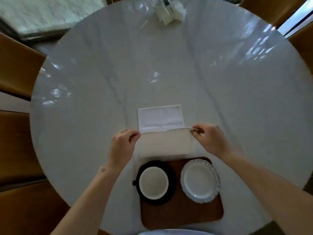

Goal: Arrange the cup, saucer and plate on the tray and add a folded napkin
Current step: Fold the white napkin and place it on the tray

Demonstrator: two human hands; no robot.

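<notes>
A brown wooden tray (183,216) lies at the near edge of the round white table (84,116). On its left stands a cup (153,182), white inside, on a black saucer (171,170). A white plate (199,179) with a frilled rim rests on the tray's right side. Just beyond the tray lies a white napkin (160,118), part folded. My left hand (122,146) pinches the left end of its lifted fold edge. My right hand (211,138) pinches the right end. The raised flap covers the tray's far edge.
Crumpled white paper or cloth (169,11) sits at the table's far edge, with a thin stick (144,25) beside it. Brown chairs (18,68) stand around the table on the left and far right. A pale rug (44,12) lies beyond, upper left.
</notes>
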